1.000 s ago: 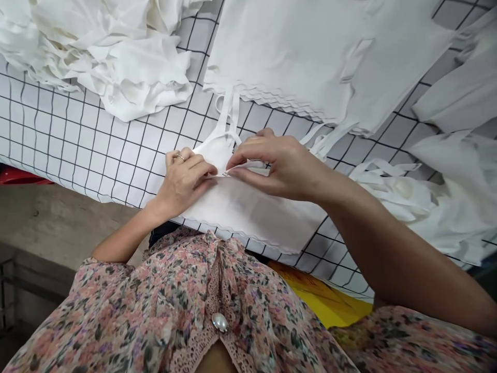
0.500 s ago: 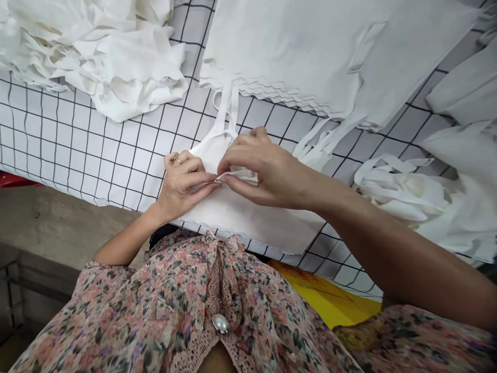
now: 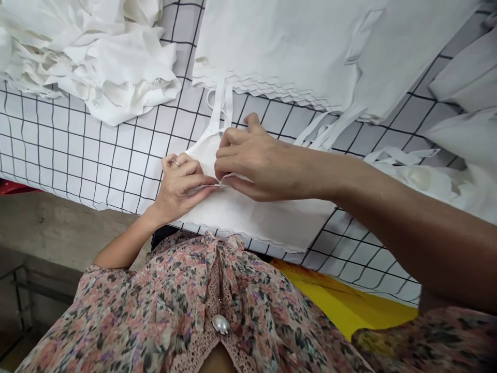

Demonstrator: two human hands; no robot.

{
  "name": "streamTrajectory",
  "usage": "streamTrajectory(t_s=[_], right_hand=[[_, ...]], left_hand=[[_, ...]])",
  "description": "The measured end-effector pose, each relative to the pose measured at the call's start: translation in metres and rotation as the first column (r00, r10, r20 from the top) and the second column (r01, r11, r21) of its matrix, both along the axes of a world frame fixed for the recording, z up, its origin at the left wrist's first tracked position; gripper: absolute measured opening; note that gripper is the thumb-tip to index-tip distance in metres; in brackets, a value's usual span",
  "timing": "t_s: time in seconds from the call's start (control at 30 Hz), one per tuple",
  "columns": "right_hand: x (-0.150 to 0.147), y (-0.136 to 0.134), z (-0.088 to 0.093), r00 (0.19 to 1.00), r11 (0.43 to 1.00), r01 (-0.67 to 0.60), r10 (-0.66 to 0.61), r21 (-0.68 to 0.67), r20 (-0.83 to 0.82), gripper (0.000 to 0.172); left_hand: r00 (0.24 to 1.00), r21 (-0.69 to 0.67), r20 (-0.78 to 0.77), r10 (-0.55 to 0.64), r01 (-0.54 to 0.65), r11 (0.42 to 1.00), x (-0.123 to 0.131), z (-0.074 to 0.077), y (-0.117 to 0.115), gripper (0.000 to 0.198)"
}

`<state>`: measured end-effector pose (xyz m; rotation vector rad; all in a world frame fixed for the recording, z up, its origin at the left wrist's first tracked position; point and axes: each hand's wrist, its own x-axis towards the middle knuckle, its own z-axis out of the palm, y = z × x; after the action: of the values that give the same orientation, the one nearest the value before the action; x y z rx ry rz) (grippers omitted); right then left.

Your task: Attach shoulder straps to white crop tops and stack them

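A white camisole [image 3: 264, 223] with thin straps lies spread on the table in front of me. My left hand [image 3: 184, 181], a ring on one finger, pinches a fold of its fabric between thumb and forefinger. Close against it, my right hand [image 3: 256, 160] has thumb and fingers closed on the same raised edge of the camisole. The two sets of fingertips nearly meet; whatever fine detail lies between them is too small to make out. One strap [image 3: 219, 106] runs away from me above the hands.
A flat stack of white camisoles [image 3: 295, 57] with wavy hems lies beyond my hands. At the far left is a crumpled white heap [image 3: 104, 62]; more white garments [image 3: 466, 150] lie at right. The tablecloth [image 3: 128, 140] is checked. Something yellow [image 3: 345, 300] sits below the table's edge.
My right hand has rotated slightly and its fingers have closed down nearer the left fingertips, with the right forearm swung a little forward. My left hand keeps its pinch nearly in place.
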<state>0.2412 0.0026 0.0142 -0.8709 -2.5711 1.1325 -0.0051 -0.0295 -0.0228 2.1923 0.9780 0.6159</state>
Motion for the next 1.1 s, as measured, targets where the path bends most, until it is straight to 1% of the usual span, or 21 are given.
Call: streamTrajectory(t_s=[0.1, 0.23, 0.33, 0.47, 0.57, 0.67, 0.83, 1.1], right_hand=[[-0.0008, 0.0019, 0.0001, 1.0, 1.0, -0.016, 0.016, -0.012, -0.017, 0.03], [-0.0016, 0.0036, -0.001, 0.999, 0.999, -0.026, 0.025, -0.036, -0.029, 0.028], [-0.0021, 0.0049, -0.0021, 1.0, 0.998, -0.013, 0.012, -0.055, -0.023, 0.025], [-0.0017, 0.0052, -0.0034, 0.999, 0.998, 0.026, -0.028, -0.063, -0.03, 0.022], [0.0003, 0.0044, -0.0046, 0.999, 0.998, 0.039, -0.041, -0.053, -0.034, 0.024], [0.003, 0.0037, -0.006, 0.999, 0.999, 0.024, -0.025, -0.038, -0.037, 0.025], [0.0046, 0.003, -0.0062, 0.999, 1.0, -0.002, 0.001, -0.027, -0.046, 0.026], [0.0021, 0.0008, -0.0071, 0.999, 0.999, 0.005, -0.007, -0.034, -0.04, 0.029]], left_hand=[[1.0, -0.014, -0.029, -0.002, 0.002, 1.0, -0.0003, 0.0006, 0.0004, 0.024], [1.0, -0.032, -0.008, -0.005, 0.005, 0.999, -0.0015, 0.0019, 0.0011, 0.017], [1.0, -0.03, 0.027, -0.008, 0.009, 1.0, -0.0024, 0.0025, 0.0017, 0.013], [0.999, -0.015, 0.031, -0.009, 0.01, 1.0, -0.0026, 0.0023, 0.002, 0.013], [1.0, -0.019, 0.002, 0.0, 0.0, 1.0, -0.0023, 0.0024, 0.002, 0.016], [1.0, -0.026, -0.021, 0.006, -0.006, 1.0, -0.002, 0.0029, 0.002, 0.019], [1.0, -0.026, -0.02, 0.001, -0.002, 1.0, -0.0022, 0.0029, 0.0023, 0.019], [1.0, 0.013, 0.004, -0.022, 0.022, 1.0, -0.0025, 0.0015, 0.0027, 0.017]])
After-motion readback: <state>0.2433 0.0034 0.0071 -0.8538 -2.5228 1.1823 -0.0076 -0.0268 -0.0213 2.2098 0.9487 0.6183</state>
